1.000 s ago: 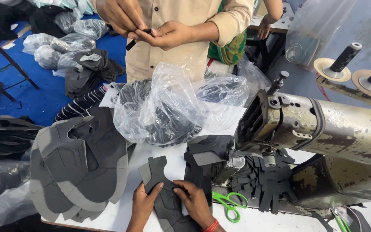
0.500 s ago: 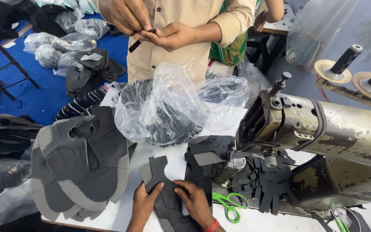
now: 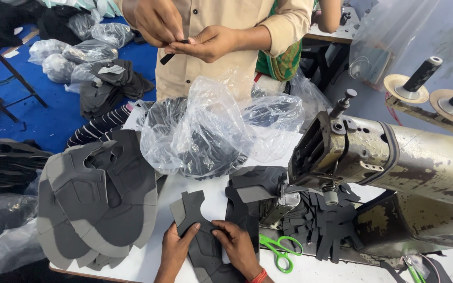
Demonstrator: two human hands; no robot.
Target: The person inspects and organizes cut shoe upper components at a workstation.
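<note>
Little has shifted: both hands stay flat on the dark shoe-upper piece [image 3: 205, 246], just left of the sewing machine [image 3: 394, 162]. Left hand [image 3: 176, 246] and right hand [image 3: 237, 243] press with narrowly spread fingers; green scissors [image 3: 279, 250] lie alongside.

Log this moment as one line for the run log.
left hand flat on dark cut piece | right hand pressing same piece | grey stack to left | green scissors to right | sewing machine behind
</note>
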